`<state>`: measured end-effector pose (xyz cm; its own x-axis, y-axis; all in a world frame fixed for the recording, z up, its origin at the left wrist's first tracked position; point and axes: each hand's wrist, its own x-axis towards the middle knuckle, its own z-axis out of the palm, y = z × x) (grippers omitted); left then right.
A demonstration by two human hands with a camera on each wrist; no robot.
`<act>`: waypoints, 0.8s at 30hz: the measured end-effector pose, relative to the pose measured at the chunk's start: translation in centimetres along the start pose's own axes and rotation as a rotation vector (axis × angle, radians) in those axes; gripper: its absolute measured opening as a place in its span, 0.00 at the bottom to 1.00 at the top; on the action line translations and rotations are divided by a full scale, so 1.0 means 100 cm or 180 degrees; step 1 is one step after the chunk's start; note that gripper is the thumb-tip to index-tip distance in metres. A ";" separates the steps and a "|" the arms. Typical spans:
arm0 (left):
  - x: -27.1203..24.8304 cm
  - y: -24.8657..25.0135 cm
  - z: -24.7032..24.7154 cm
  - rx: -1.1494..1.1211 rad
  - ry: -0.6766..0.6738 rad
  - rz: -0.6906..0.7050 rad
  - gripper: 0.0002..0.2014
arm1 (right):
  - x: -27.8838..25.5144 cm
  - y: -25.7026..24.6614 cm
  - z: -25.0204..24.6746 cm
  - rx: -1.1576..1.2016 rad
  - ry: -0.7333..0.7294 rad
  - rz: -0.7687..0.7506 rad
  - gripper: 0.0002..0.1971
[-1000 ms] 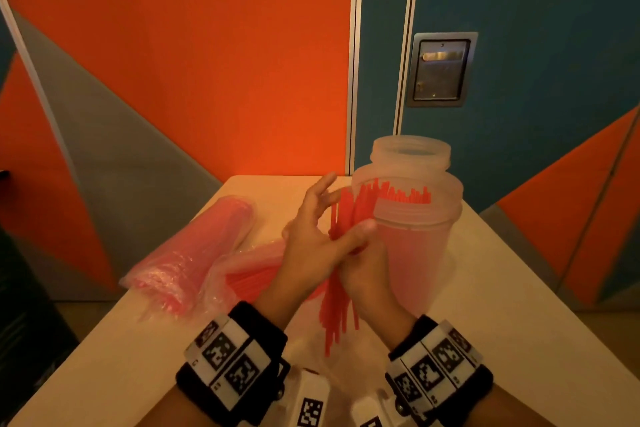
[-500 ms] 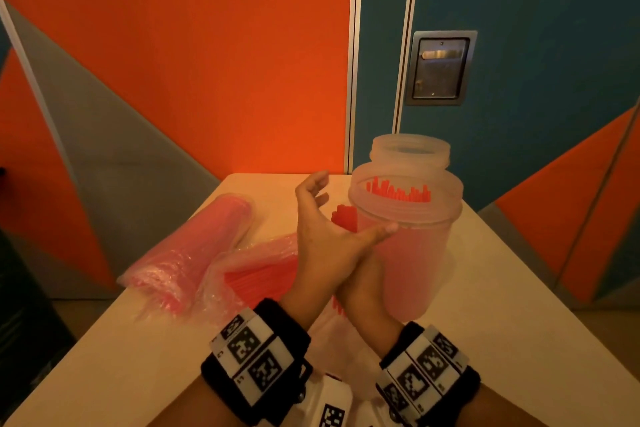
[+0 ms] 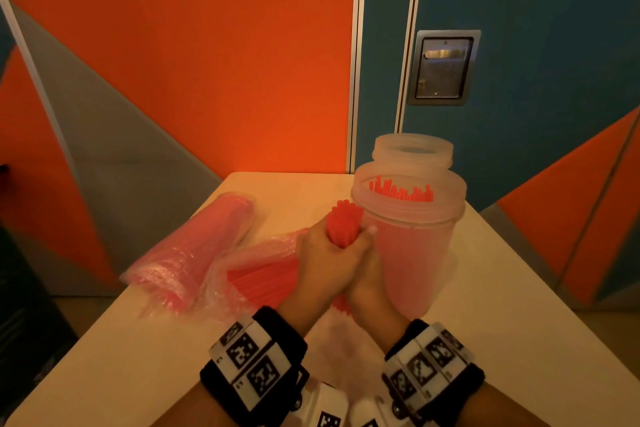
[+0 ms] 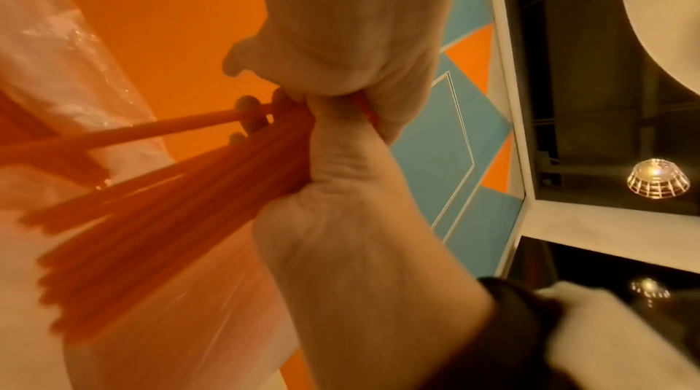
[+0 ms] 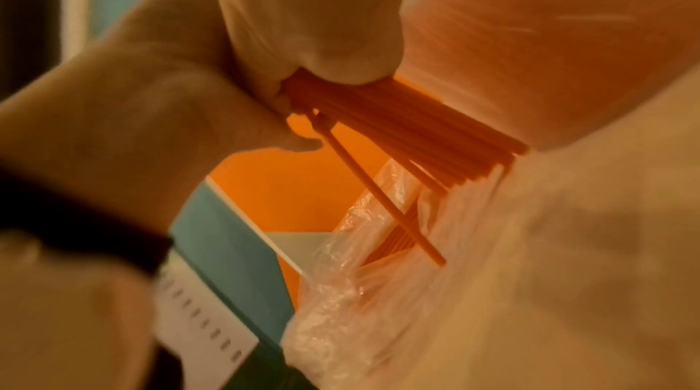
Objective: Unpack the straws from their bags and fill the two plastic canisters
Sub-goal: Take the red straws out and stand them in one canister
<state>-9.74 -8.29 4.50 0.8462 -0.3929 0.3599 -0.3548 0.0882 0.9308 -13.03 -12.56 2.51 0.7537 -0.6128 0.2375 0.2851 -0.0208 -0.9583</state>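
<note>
A bundle of red straws [image 3: 343, 222] stands upright just left of the near canister, with both hands wrapped round it. My left hand [image 3: 323, 253] grips it from the left and my right hand [image 3: 367, 276] from the right, lower down. The near clear canister [image 3: 410, 253] holds several red straws along its far wall. An empty second canister [image 3: 414, 149] stands behind it. In the left wrist view the straws [image 4: 170, 202] fan out below the left hand [image 4: 341, 37]. In the right wrist view the right hand [image 5: 303, 22] clamps the straws [image 5: 409, 127], one hanging loose.
A sealed bag of pink straws [image 3: 204, 239] lies at the table's left. An opened, crumpled bag [image 3: 256, 274] with several red straws lies beside my left hand. The white table [image 3: 502, 322] ends close on both sides, against an orange and blue wall.
My left hand, open beside the straws a second ago, has closed round the bundle. The bundle has dropped lower, so its top now sits below the canister rim.
</note>
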 end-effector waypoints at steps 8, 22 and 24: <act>-0.002 0.007 -0.005 -0.0588 0.0112 0.0286 0.10 | 0.005 0.010 -0.016 -0.1295 -0.0672 -0.0209 0.14; -0.007 -0.021 -0.005 -0.0447 0.0386 0.1175 0.35 | -0.011 0.064 -0.018 -0.1150 -0.0955 0.0944 0.18; -0.002 -0.023 -0.004 0.0018 0.0358 0.1621 0.27 | -0.011 0.063 -0.017 -0.1138 -0.0947 0.0980 0.17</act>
<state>-8.91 -8.02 2.32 0.6032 -0.2007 0.7719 -0.7345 0.2375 0.6357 -13.04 -13.33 -4.07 0.9198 -0.3847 -0.0769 -0.1543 -0.1745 -0.9725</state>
